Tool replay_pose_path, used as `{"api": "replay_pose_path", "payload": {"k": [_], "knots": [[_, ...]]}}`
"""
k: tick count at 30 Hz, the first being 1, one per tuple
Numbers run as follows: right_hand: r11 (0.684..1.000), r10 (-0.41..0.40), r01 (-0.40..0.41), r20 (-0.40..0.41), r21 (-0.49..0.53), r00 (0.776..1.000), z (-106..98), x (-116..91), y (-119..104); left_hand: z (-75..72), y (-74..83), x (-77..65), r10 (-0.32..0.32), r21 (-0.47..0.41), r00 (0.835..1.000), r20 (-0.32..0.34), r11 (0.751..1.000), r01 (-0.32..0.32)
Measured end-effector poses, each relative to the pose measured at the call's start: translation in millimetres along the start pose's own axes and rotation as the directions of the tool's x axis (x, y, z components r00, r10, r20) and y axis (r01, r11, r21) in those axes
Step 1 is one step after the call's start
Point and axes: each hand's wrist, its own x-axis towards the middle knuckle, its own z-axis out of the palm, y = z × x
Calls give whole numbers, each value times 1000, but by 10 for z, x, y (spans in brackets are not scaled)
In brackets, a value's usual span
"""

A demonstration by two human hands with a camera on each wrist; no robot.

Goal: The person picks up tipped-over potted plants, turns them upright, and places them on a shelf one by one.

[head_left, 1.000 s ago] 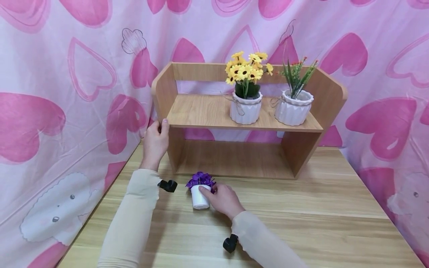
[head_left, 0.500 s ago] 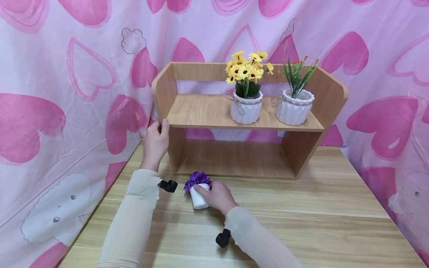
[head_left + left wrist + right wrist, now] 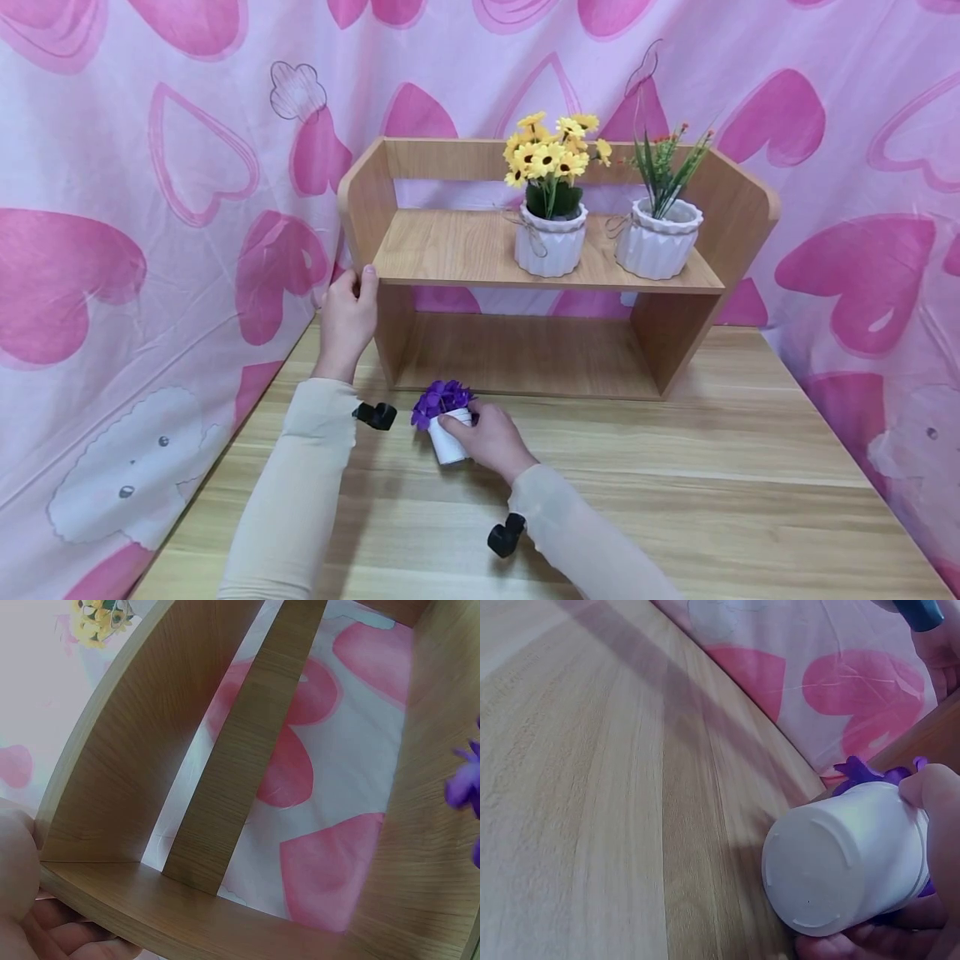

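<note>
A small white pot (image 3: 448, 444) of purple flowers (image 3: 441, 402) is in my right hand (image 3: 497, 443), in front of the wooden shelf (image 3: 450, 250). My thumb lies on the pot's side near the rim, and the fingers go round behind it. It leans to the left; in the right wrist view the underside of the white pot (image 3: 810, 874) faces the camera. My left hand (image 3: 347, 325) grips the front edge of the shelf's left side panel. The left wrist view shows its fingers (image 3: 71, 941) curled behind that panel.
On the upper board stand a ribbed white pot of yellow flowers (image 3: 550, 246) and another ribbed white pot (image 3: 658, 246) with grass-like leaves and red buds. The wooden table (image 3: 712, 500) runs under the shelf. A pink heart-patterned curtain (image 3: 187, 275) hangs close at the left and behind.
The white pot of purple flowers has gone from nearly upright to leaning left, and most recently has risen slightly with my right hand. My left hand stays on the shelf.
</note>
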Motion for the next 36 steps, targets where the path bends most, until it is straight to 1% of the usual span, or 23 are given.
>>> {"api": "replay_pose_path", "payload": {"k": [6,10,15,21,26,28,33,36], "knots": [[993,-97,99,-42,68,994,-61,-47,59,-10,30,-1,-52,-12,998,41,999,53],[984,-130,136,-58,114,990,-79,-61,117,-21,30,1,-75,-9,996,50,997,75],[975,-139,147,-60,169,988,-87,-72,196,-21,31,1,-68,0,997,43,998,68],[965,-166,172,-45,199,985,-103,-77,265,-9,25,4,-52,6,998,30,999,52],[937,-210,205,-14,282,978,-103,-88,321,-13,27,3,-47,6,999,24,999,46],[927,-231,224,-11,300,973,-99,-96,343,-11,24,3,-44,7,999,21,999,44],[917,-281,267,6,297,960,-77,-113,407,-3,18,-1,-26,13,1000,8,1000,26],[917,-291,270,28,293,956,-69,-128,445,0,17,2,-32,10,999,13,999,32]]}}
